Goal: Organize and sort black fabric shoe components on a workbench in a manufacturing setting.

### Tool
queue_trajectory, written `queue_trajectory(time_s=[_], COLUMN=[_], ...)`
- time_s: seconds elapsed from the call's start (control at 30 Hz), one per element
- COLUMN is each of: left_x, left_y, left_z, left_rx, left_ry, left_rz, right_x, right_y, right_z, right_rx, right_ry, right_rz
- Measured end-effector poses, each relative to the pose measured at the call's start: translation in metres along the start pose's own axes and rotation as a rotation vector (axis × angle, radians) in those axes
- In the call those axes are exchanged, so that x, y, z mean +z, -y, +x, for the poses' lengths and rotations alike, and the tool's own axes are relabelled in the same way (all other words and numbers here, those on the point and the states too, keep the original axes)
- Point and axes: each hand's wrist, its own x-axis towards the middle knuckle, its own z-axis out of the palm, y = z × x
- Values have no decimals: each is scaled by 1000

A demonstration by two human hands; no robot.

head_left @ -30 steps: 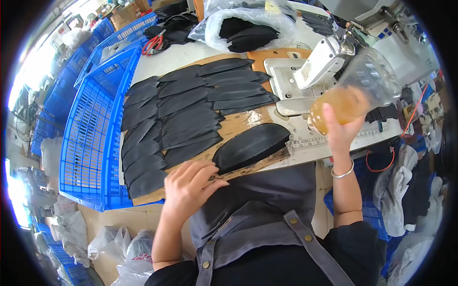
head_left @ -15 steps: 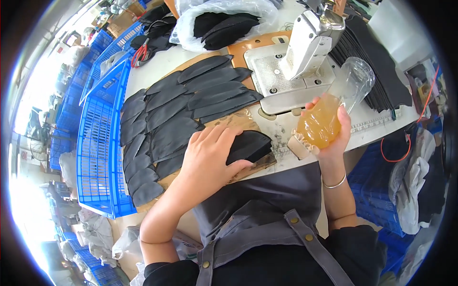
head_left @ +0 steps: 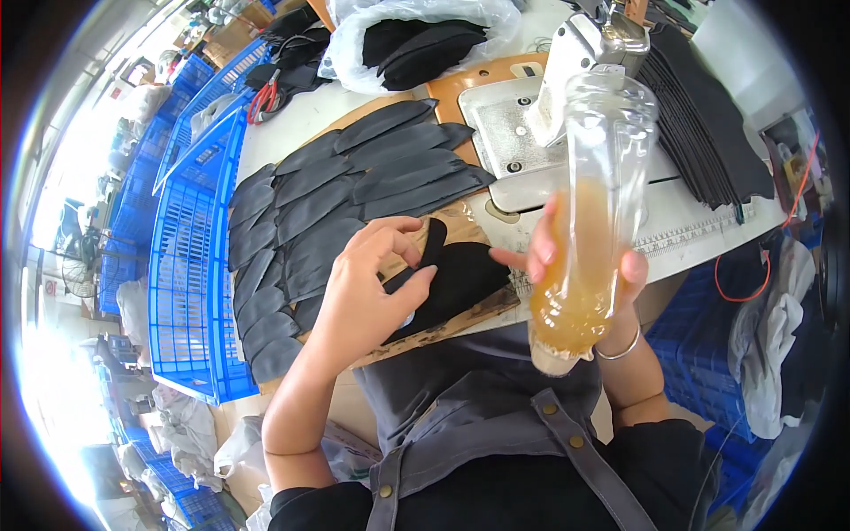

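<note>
Right hand (head_left: pixel 575 265) is wrapped around a clear plastic bottle (head_left: pixel 593 221), held tipped toward the person's face with its mouth down near the chin; the amber drink fills roughly the lower half and the upper end is empty. Left hand (head_left: pixel 367 279) lies loosely open, fingers spread, on a small stack of black pieces (head_left: pixel 460 274) just in front of the apron (head_left: pixel 496 416), holding it down rather than gripping it. That stack sits on a brown board (head_left: pixel 443 327) at the counter's near edge.

As a judgement, the sewing is paused for a drink: one stack is gathered under the hand, while many pieces (head_left: pixel 354 186) lie fanned out beyond it, overlapping in rows. I count about twenty of these, though the overlap makes the number uncertain. Whether they are finished or waiting cannot be told.

Farther back stands one white sewing machine (head_left: pixel 575 53) on its metal plate (head_left: pixel 505 142), with a tall pile of black strips (head_left: pixel 708 124) to its right. One clear bag (head_left: pixel 416 35) of more black pieces rests at the far edge of the counter (head_left: pixel 292 115). Along the left run several blue crates (head_left: pixel 190 257); at least three are distinct.
</note>
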Motion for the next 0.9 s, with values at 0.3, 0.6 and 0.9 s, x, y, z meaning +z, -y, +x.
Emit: queue_trajectory(time_s=[0.3,0.6,0.9], left_x=[-58,-16,13], left_y=[23,37,58], left_z=[-28,50,82], left_rx=[-128,194,283], left_ry=[-632,-569,177], left_rz=[-535,394,284], right_x=[3,10,3], right_y=[-7,-4,26], right_z=[3,-3,-23], right_rx=[128,109,44], right_ry=[-25,-85,-184], right_rz=[-89,-64,-146])
